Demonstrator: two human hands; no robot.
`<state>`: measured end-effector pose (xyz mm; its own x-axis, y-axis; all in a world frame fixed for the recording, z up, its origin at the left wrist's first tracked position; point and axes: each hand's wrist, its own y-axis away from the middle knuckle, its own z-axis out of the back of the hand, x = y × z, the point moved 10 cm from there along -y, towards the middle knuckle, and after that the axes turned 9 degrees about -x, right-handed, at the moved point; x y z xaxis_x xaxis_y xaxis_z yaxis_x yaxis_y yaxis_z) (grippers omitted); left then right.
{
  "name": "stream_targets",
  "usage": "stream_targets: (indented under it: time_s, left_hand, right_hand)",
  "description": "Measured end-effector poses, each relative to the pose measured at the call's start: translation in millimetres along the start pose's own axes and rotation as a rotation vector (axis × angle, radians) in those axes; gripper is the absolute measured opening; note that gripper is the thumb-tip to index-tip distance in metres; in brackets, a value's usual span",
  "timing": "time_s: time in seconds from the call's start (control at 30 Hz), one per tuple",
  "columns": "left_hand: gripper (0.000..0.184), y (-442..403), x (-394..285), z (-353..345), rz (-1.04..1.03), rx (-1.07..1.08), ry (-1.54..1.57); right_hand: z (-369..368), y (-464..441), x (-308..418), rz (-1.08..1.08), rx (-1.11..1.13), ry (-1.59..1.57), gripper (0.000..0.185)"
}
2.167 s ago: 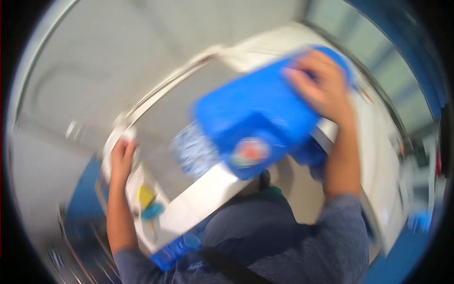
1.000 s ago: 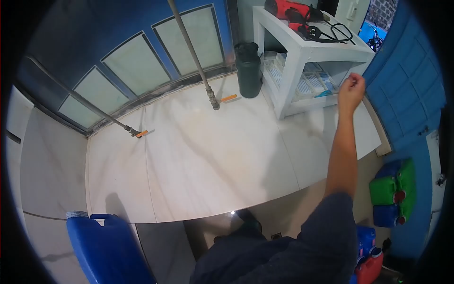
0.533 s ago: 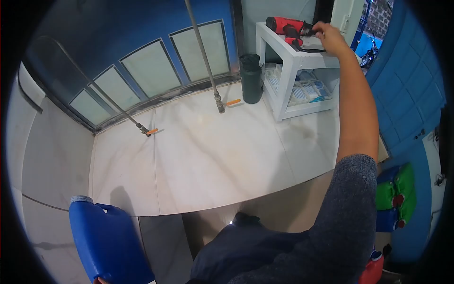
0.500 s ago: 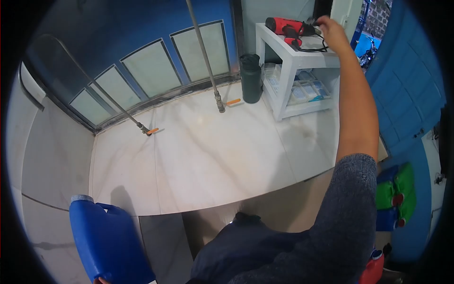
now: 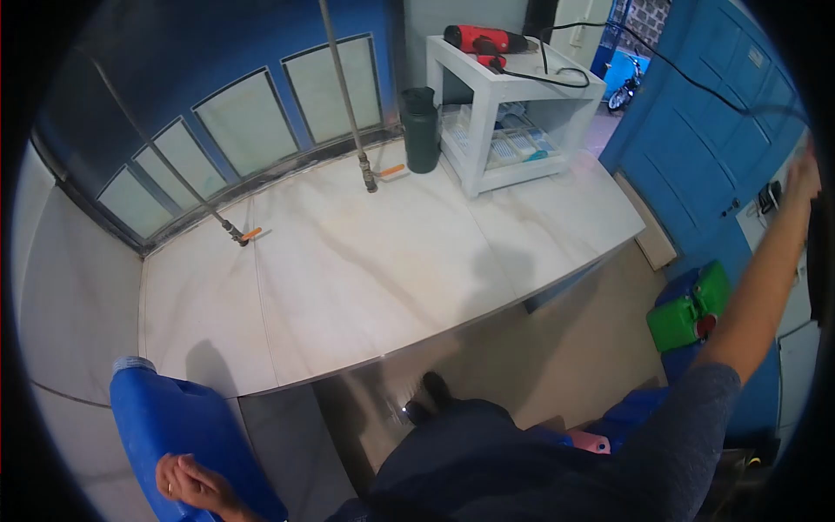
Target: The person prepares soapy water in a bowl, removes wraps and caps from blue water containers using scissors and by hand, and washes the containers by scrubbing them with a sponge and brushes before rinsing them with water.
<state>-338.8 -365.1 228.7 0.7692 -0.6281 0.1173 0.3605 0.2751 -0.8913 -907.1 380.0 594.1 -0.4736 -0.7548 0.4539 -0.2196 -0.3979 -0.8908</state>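
At the far right edge, my right hand [image 5: 804, 178] is closed on the end of a black cord [image 5: 670, 65], its fingers blurred. The cord stretches from there to a red and black heat gun [image 5: 487, 40] lying on a small white stand [image 5: 487, 87]. My left hand [image 5: 193, 483] is at the lower left, over the side of a blue jug [image 5: 183, 426] with a pale ribbed cap. Its fingers are curled together, and whatever they may hold is hidden.
Two metal pipes with orange-handled valves [image 5: 370, 178] meet the white counter [image 5: 348, 278]. A dark green bottle [image 5: 421, 130] stands beside the stand. Green jugs [image 5: 674, 324] and blue ones are on the floor at right, by a blue door [image 5: 687, 130].
My right hand has moved from the stand to the far right, drawing the cord out across the view. More of my left hand shows over the blue jug. The view has shifted rightward.
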Motion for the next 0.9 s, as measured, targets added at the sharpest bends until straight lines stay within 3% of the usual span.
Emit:
stream_targets:
  time_s: [0.07, 0.1, 0.17, 0.23, 0.33, 0.43, 0.5, 0.57, 0.6, 0.73, 0.77, 0.8, 0.83, 0.9]
  left_hand:
    - [0.032, 11.0, 7.0, -42.1, 0.023, 0.101, 0.18]
    - [0.03, 11.7, 2.2, -67.5, 0.05, 0.229, 0.216]
    - [0.03, 0.9, -25.9, -97.8, 0.07, 0.354, 0.251]
    - [0.028, -20.3, -42.1, -105.8, 0.249, 0.245, 0.206]
    - [0.028, -30.9, -60.6, -113.3, 0.274, 0.162, 0.335]
    - [0.037, -34.0, -145.1, -114.2, 0.061, 0.237, 0.398]
    - [0.037, -34.2, -236.5, -106.0, -0.006, 0.373, 0.636]
    - [0.035, -22.0, -339.2, -95.9, -0.003, 0.557, 0.994]
    - [0.037, -17.3, -400.5, -75.4, -0.101, 0.649, 1.094]
    - [0.046, 33.6, -646.8, 29.2, -0.496, 1.09, 1.534]
    - [0.051, 63.8, -696.1, 43.9, -0.546, 1.233, 1.601]
    - [0.053, 104.5, -737.7, 44.5, -0.399, 1.424, 1.649]
    - [0.056, 152.1, -774.6, 38.9, -0.236, 1.605, 1.681]
    - [0.059, 244.9, -832.9, 9.7, -0.166, 1.776, 1.506]
  right_hand:
    - [-18.1, -23.1, -96.9, -0.314, -0.151, -1.491, 0.039]
    - [-26.6, -37.8, -145.8, -0.364, -0.161, -1.565, 0.038]
    - [-53.0, -62.8, -247.8, -0.4, -0.097, -1.361, 0.035]
    - [-83.9, -75.5, -352.3, -0.418, -0.009, -1.206, 0.032]
    - [-138.9, -66.6, -512.0, -0.466, 0.192, -1.071, 0.028]
    - [-192.9, -12.6, -635.3, -0.533, 0.467, -1.085, 0.025]
    - [-219.2, 64.4, -675.4, -0.615, 0.659, -1.133, 0.022]
    - [-204.1, 198.2, -620.3, -0.792, 0.951, -1.054, 0.03]
    - [-178.8, 270.1, -569.4, -0.868, 1.098, -0.995, 0.034]
    - [-79.7, 487.2, -383.9, -0.597, 1.856, -0.918, 0.042]
    - [-55.7, 529.6, -359.1, -0.767, 1.998, -0.967, 0.039]
    - [-37.7, 557.8, -335.5, -0.961, 1.992, -1.04, 0.03]
    - [-30.6, 587.7, -322.4, -0.897, 2.087, -1.127, 0.026]
    - [-23.6, 642.9, -322.5, -1.184, 2.075, -1.111, 0.023]
